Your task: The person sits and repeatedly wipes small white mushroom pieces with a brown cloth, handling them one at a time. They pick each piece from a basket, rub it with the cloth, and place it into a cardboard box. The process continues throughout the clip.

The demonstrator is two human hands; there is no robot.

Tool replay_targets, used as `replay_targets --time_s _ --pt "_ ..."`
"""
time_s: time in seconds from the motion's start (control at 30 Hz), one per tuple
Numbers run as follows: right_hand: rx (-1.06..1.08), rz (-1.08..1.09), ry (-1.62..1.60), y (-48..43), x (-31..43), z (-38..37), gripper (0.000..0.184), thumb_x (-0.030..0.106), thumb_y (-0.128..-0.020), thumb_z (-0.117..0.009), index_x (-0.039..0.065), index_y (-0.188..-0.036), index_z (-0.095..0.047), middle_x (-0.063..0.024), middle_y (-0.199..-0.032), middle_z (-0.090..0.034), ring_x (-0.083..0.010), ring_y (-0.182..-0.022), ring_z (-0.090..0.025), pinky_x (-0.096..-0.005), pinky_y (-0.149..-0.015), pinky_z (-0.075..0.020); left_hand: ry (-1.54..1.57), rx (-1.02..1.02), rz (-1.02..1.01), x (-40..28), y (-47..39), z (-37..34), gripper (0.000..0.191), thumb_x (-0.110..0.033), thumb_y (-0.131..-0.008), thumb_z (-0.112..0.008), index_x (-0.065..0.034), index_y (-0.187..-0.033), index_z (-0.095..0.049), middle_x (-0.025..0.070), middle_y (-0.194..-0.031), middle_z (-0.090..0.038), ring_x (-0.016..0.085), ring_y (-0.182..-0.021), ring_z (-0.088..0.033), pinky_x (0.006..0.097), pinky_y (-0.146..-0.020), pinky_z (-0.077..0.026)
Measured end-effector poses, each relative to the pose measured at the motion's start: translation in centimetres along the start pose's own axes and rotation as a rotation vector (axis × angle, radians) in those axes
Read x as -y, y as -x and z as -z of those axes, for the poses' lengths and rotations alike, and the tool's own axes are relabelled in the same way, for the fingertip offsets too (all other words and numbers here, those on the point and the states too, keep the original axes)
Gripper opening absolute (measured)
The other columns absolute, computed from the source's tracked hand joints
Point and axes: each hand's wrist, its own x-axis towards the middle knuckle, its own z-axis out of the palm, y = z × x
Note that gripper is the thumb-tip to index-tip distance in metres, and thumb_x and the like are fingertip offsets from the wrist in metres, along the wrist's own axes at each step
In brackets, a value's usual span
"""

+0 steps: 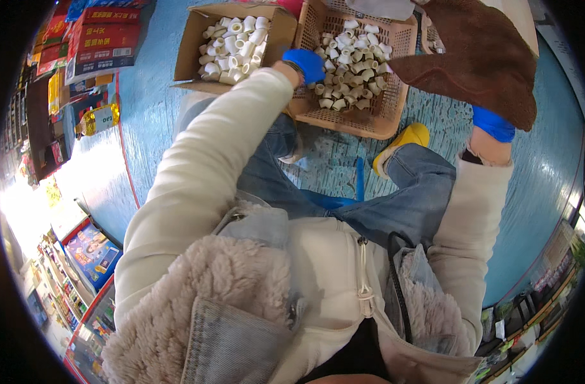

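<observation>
My left hand (306,66), in a blue glove, is over the left rim of a tan plastic basket (350,126). Its fingers look curled, but what they hold, if anything, is hidden. White and cream elbow pipe fittings (350,62) lie piled in the basket. To its left stands an open cardboard box (187,57) with more white pipe fittings (237,45). At the right, my right hand (493,125), also gloved in blue, reaches under a brown cloth (475,62). The cloth covers its fingers, so their grip cannot be seen.
Part of another basket (431,36) shows beside the cloth. Below the tan basket are a yellow shoe (407,139) and a blue bar (359,178). Red cartons (105,38) and an oil bottle (98,120) stand at the left. Shelves of goods (527,331) line the lower right.
</observation>
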Motion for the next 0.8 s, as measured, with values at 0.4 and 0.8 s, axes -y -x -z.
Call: replay_targets --time_s 0.4,0.8 --pt "0.164 -0.138 -0.146 1.1 0.1 -2.1 0.049 0.033 -0.083 -0.056 0.013 -0.125 -0.040 -0.0111 -0.121 -0.046 -0.0238 -0.107 -0.047 -0.0339 -0.088 -0.0411 -0.164 -0.070 -0.124 -5.0 -11.2 -12.9 0.038 -0.011 -0.083 -0.045 -0.0062 -0.121 -0.043 0.0156 -0.123 -0.045 0.032 -0.103 -0.052 0.0399 -0.081 -0.047" --pt "0.136 -0.134 -0.291 0.6 0.3 -2.1 0.049 0.031 -0.086 -0.051 0.012 -0.128 -0.035 -0.0116 -0.125 -0.042 -0.0257 -0.110 -0.044 -0.0360 -0.092 -0.0372 0.970 -0.494 -0.139 -3.4 -10.3 -0.4 0.037 -0.018 -0.074 -0.066 -0.0020 -0.104 -0.051 0.0129 -0.097 -0.059 0.024 -0.084 -0.059 0.0307 -0.072 -0.048"
